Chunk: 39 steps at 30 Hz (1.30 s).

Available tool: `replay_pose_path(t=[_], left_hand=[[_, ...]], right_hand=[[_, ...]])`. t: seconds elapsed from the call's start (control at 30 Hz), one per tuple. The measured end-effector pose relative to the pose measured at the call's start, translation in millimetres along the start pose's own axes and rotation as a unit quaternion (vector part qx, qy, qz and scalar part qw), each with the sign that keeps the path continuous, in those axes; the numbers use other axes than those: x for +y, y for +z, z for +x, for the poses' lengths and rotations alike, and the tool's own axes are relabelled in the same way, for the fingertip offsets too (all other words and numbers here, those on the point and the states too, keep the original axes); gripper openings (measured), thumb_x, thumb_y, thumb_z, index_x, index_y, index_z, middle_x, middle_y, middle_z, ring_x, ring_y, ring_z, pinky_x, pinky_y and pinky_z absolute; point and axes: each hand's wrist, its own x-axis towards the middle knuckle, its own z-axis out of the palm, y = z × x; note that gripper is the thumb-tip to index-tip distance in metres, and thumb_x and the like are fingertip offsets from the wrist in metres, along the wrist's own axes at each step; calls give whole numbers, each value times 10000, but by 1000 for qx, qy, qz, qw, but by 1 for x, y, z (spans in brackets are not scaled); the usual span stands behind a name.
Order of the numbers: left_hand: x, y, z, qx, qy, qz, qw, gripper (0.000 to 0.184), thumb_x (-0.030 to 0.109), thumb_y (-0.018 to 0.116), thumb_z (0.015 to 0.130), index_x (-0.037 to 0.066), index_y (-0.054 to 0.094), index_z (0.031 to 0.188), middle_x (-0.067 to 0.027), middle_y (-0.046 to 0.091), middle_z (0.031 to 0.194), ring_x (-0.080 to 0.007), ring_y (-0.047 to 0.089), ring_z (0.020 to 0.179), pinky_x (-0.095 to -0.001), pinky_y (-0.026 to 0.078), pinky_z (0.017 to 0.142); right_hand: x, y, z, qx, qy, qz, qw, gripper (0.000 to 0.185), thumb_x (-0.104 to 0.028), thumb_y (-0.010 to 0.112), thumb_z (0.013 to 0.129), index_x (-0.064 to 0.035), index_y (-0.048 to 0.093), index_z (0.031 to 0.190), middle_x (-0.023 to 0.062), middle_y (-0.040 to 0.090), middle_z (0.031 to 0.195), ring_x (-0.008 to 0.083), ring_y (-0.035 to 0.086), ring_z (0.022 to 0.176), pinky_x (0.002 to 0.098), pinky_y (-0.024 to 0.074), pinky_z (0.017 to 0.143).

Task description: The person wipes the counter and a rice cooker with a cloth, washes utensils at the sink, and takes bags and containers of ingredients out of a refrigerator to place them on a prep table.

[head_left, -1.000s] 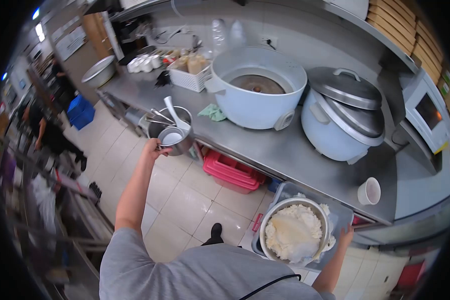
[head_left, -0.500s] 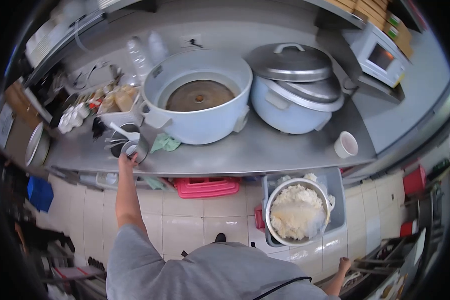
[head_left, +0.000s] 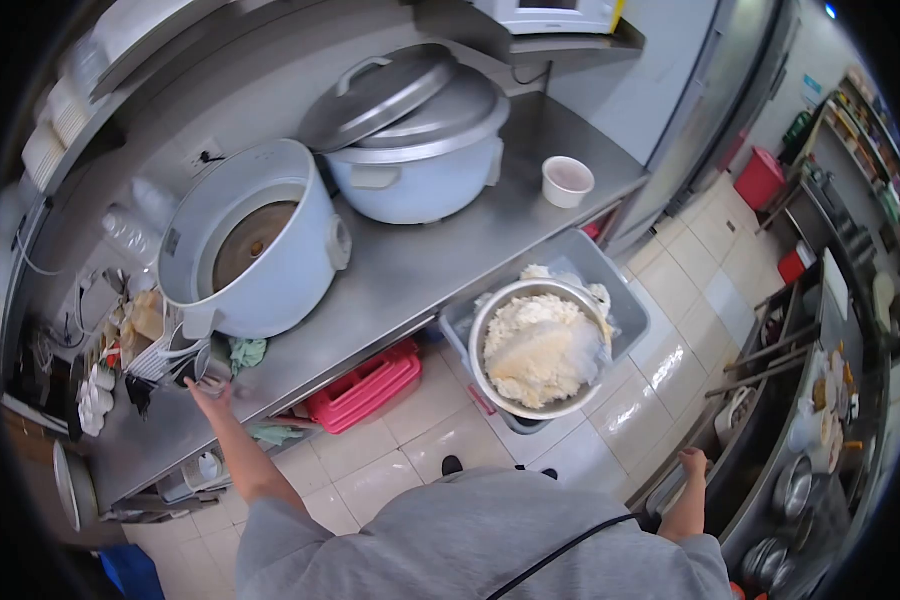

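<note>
My left hand (head_left: 210,392) is at the front edge of the steel bench, its fingers closed around the lower part of a metal container (head_left: 212,362). A white-handled utensil (head_left: 178,345) stands just behind it, beside a green cloth (head_left: 248,352). My right hand (head_left: 692,460) hangs low on the right, away from the bench, with its fingers curled and nothing visible in them. Nearest in front of me is a metal bowl of cooked rice (head_left: 540,345), resting on a grey plastic bin (head_left: 625,300). A pale film partly covers the rice.
A large open cooker (head_left: 300,270) and a lidded one (head_left: 410,185) stand on the bench (head_left: 400,265). A white tub (head_left: 568,182) sits near its right end. Below is a pink plastic container (head_left: 365,390). Shelves and cookware line the right side.
My view has swung to the right, so the cookers and rice bowl appear further left and more of the right side shows. My left hand stays at the metal container.
</note>
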Motion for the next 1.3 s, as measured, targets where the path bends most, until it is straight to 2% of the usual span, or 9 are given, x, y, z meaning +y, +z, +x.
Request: replay_pose_path(t=[0.23, 0.3, 0.47, 0.7, 0.87, 1.0, 1.23, 1.27, 1.3], left_hand=[[-119, -7, -62, 164, 6, -61, 985, 562, 360, 469, 794, 106, 298, 1266, -89, 302, 1306, -308, 287, 1179, -528, 291, 894], [-175, 1, -87, 9, -33, -84, 996, 533, 289, 461, 793, 93, 296, 1260, -82, 233, 1352, -303, 297, 1178, -521, 296, 883], [-244, 123, -214, 12, -62, 6, 998, 526, 272, 479, 779, 104, 311, 1249, -97, 339, 1263, -300, 294, 1178, -491, 313, 895], [-315, 277, -386, -205, -7, 98, 974, 501, 282, 581, 756, 125, 416, 1202, -71, 357, 1244, -272, 356, 1092, -417, 345, 881], [-376, 370, -507, -363, 265, 310, 838, 370, 194, 561, 791, 25, 498, 1114, -92, 523, 1098, -179, 469, 1021, -307, 374, 862], [-424, 461, -574, -438, 278, 305, 799, 300, 180, 577, 783, -7, 562, 1017, -100, 599, 948, -161, 557, 866, -262, 424, 770], [-515, 674, -684, -525, 373, 257, 721, 324, 271, 609, 736, 28, 599, 950, -117, 610, 913, -215, 588, 843, -295, 448, 743], [-519, 700, -707, -508, 423, 256, 706, 336, 278, 613, 727, 22, 598, 944, -127, 602, 913, -240, 578, 857, -310, 441, 758], [-520, 726, -730, -490, 472, 255, 687, 349, 285, 617, 719, 15, 596, 939, -138, 595, 912, -265, 567, 872, -326, 435, 772]], right_hand=[[158, 10, -13, -31, 151, 27, 988, 261, -215, 661, 621, -28, 646, 802, 144, 630, 815, 268, 608, 789, 347, 466, 715], [236, 23, 9, -54, 150, 42, 986, 262, -211, 665, 631, -21, 646, 810, 148, 630, 812, 265, 608, 790, 347, 467, 719], [311, 12, 41, -48, 220, 73, 972, 255, -167, 659, 639, -5, 638, 835, 133, 626, 707, 226, 608, 661, 344, 474, 595], [264, -67, 137, -28, 80, 12, 996, 342, -192, 660, 634, -5, 617, 918, 151, 631, 772, 225, 617, 712, 325, 477, 661], [174, -117, 226, 47, -28, 85, 995, 330, -181, 648, 652, 8, 606, 920, 168, 621, 790, 245, 613, 753, 319, 471, 677], [146, -129, 299, 22, -62, 136, 989, 388, -240, 652, 664, -39, 595, 991, 193, 606, 854, 290, 592, 798, 347, 458, 709], [228, -127, 354, 45, 37, 51, 997, 247, -268, 613, 627, -39, 627, 719, 158, 612, 723, 309, 596, 705, 369, 471, 655], [205, -160, 341, -142, 156, 16, 977, 736, -516, 548, 739, -99, 300, 1291, 209, 380, 1251, 431, 326, 1144, 393, 279, 970], [205, -163, 348, -160, 181, 9, 970, 713, -505, 551, 734, -97, 314, 1268, 207, 390, 1228, 426, 338, 1125, 392, 287, 957]])
